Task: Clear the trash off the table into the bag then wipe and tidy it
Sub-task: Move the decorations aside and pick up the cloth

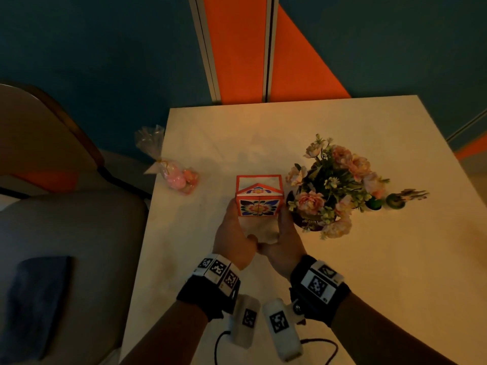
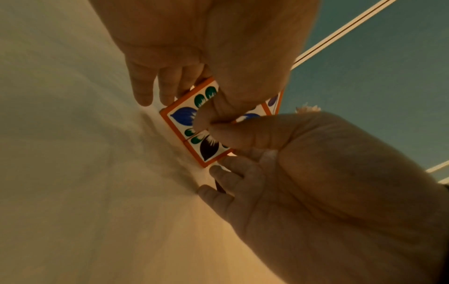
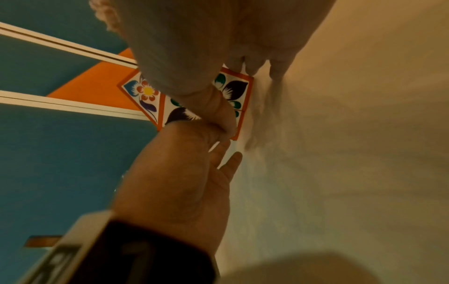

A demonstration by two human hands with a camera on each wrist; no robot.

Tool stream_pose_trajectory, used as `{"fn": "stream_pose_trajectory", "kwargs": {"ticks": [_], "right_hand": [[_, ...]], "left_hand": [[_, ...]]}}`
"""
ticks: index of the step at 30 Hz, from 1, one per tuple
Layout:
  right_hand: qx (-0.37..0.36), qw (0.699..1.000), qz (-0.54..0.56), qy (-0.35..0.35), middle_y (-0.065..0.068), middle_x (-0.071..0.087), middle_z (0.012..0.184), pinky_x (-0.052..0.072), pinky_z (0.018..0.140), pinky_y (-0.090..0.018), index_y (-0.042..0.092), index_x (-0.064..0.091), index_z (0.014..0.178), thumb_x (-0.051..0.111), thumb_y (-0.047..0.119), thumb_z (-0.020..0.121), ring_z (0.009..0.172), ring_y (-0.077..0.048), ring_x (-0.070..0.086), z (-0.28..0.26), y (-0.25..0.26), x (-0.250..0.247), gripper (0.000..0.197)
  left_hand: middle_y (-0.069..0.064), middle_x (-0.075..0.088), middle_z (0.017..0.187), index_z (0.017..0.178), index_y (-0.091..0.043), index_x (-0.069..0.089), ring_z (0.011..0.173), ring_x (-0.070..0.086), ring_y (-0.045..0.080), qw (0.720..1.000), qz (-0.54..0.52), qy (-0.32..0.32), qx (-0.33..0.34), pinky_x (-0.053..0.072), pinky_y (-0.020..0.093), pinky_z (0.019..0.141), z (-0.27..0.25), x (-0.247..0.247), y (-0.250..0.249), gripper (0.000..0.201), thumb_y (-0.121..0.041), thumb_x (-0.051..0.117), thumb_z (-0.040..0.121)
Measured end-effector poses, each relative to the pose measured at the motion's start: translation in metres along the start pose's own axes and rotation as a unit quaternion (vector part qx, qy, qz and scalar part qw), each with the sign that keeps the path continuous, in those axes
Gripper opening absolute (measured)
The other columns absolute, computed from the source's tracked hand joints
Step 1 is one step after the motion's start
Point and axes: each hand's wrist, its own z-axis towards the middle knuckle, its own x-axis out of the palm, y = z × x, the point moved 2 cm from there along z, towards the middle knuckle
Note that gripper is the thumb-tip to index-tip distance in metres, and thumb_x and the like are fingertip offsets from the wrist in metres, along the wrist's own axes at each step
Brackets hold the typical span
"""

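Note:
A small orange-edged box (image 1: pixel 259 204) with painted flowers stands on the pale table (image 1: pixel 369 272) near its middle. My left hand (image 1: pixel 234 233) grips its left side and my right hand (image 1: pixel 286 235) grips its right side. In the left wrist view, both thumbs press on the box's (image 2: pixel 184 123) front face, with the fingers of the left hand (image 2: pixel 206 57) along one side and the right hand (image 2: pixel 316 173) on the other. The right wrist view shows the same hold on the box (image 3: pixel 148 96). A tied clear bag (image 1: pixel 174 175) of pink pieces lies at the table's left edge.
A pot of pink artificial flowers (image 1: pixel 334 185) stands right beside the box, with small green ornaments (image 1: pixel 395 201) to its right. A padded chair (image 1: pixel 66 233) on the left carries a dark blue cloth (image 1: pixel 37 304). Teal and orange wall panels rise behind the table.

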Motion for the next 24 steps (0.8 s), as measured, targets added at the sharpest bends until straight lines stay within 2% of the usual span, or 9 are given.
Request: {"fn": "stream_pose_trajectory", "kwargs": {"ticks": [1,2,5,10,13,14,18,21,24], "right_hand": [[-0.011,1.0,-0.008,-0.005,0.002,0.054,0.133,0.056,0.09,-0.038,0.029,0.026,0.146,0.066,-0.013,0.073,0.119,-0.018,0.055,0.002,-0.001,0.004,0.092],[-0.031,0.999,-0.022,-0.003,0.0,0.052,0.135,0.053,0.094,-0.037,0.026,0.025,0.146,0.063,-0.017,0.067,0.123,-0.019,0.052,0.004,-0.002,0.007,0.098],[-0.041,0.997,-0.064,0.028,0.003,0.047,0.135,0.044,0.084,-0.005,0.02,0.019,0.149,0.056,-0.023,0.065,0.124,-0.01,0.045,0.013,0.003,0.016,0.101],[-0.04,0.993,-0.098,0.058,0.0,0.043,0.142,0.045,0.101,-0.042,0.029,0.015,0.149,0.057,-0.005,0.061,0.132,-0.022,0.042,0.036,0.026,0.04,0.103],[-0.043,0.994,-0.072,0.077,0.008,0.047,0.125,0.046,0.084,-0.011,0.018,0.021,0.144,0.057,-0.016,0.075,0.112,-0.003,0.051,0.047,0.041,0.044,0.084],[-0.043,0.993,-0.07,0.084,0.006,0.047,0.126,0.044,0.081,-0.01,0.015,0.021,0.144,0.057,-0.016,0.077,0.109,-0.002,0.049,0.051,0.045,0.044,0.082],[-0.04,0.992,-0.094,0.074,-0.004,0.049,0.135,0.042,0.092,-0.031,0.015,0.026,0.144,0.059,-0.015,0.072,0.122,-0.017,0.047,0.066,0.051,0.052,0.085],[-0.023,0.994,-0.078,0.066,0.004,0.052,0.121,0.045,0.09,-0.034,0.016,0.03,0.141,0.059,-0.015,0.07,0.114,-0.014,0.049,0.074,0.053,0.057,0.083],[-0.02,0.995,-0.075,0.063,-0.001,0.053,0.128,0.048,0.092,-0.037,0.015,0.03,0.141,0.061,-0.013,0.07,0.118,-0.017,0.051,0.079,0.053,0.058,0.083]], "left_hand": [[-0.004,0.058,0.127,0.14,-0.034,0.026,0.114,0.057,0.02,1.0,-0.001,-0.007,-0.004,0.044,0.025,0.086,0.002,-0.003,0.002,0.081,0.001,0.057,0.074],[-0.003,0.059,0.126,0.14,-0.033,0.026,0.114,0.057,0.02,1.0,-0.001,-0.012,-0.008,0.043,0.025,0.086,0.003,-0.007,0.004,0.08,0.002,0.056,0.074],[0.0,0.059,0.126,0.141,-0.03,0.028,0.117,0.056,0.02,0.999,-0.004,-0.028,-0.016,0.044,0.026,0.091,0.01,-0.019,0.01,0.079,0.003,0.056,0.074],[0.005,0.056,0.13,0.142,-0.025,0.028,0.121,0.053,0.023,0.998,-0.006,-0.058,-0.022,0.045,0.034,0.097,0.031,-0.037,0.017,0.078,0.004,0.055,0.075],[0.006,0.055,0.132,0.143,-0.026,0.025,0.121,0.052,0.026,0.998,-0.003,-0.063,-0.031,0.046,0.037,0.097,0.045,-0.044,0.021,0.078,0.004,0.053,0.076],[0.007,0.054,0.132,0.143,-0.026,0.025,0.122,0.052,0.027,0.998,-0.003,-0.062,-0.034,0.046,0.04,0.098,0.049,-0.046,0.022,0.078,0.004,0.053,0.077],[0.011,0.051,0.135,0.145,-0.019,0.023,0.124,0.049,0.03,0.997,-0.005,-0.067,-0.025,0.044,0.043,0.1,0.062,-0.053,0.021,0.074,0.001,0.054,0.081],[0.01,0.05,0.135,0.145,-0.016,0.022,0.125,0.049,0.028,0.997,0.01,-0.073,-0.022,0.041,0.034,0.099,0.067,-0.057,0.021,0.074,0.002,0.054,0.082],[0.008,0.053,0.132,0.143,-0.014,0.025,0.122,0.052,0.027,0.996,0.027,-0.087,-0.017,0.04,0.028,0.092,0.074,-0.059,0.023,0.068,-0.002,0.056,0.083]]}}
